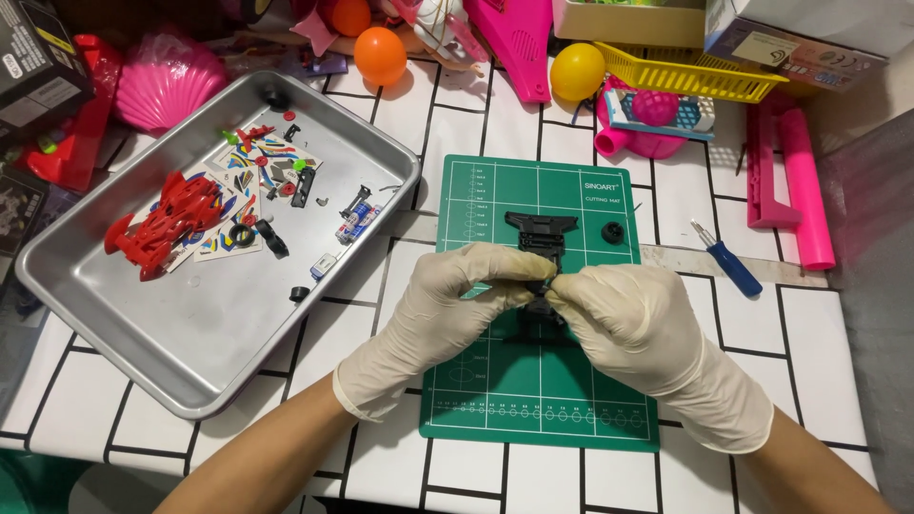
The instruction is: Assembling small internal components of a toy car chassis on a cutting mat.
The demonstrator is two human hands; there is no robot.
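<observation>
While a black plastic model-car chassis [541, 249] lies on a green cutting mat [495, 390] near the surface's front edge, both gloved hands meet over its middle. The left hand [443, 305] and right hand [633, 319], in cream latex gloves, pinch the chassis between fingertips, each grip clenched on it. A small black wheel [613, 231] sits at the mat's right edge, a blue-handled screwdriver [728, 259] just beyond. Toward the surface's left edge, a metal tray [171, 333] holds a red car body shell [167, 224], sticker sheets and small parts.
</observation>
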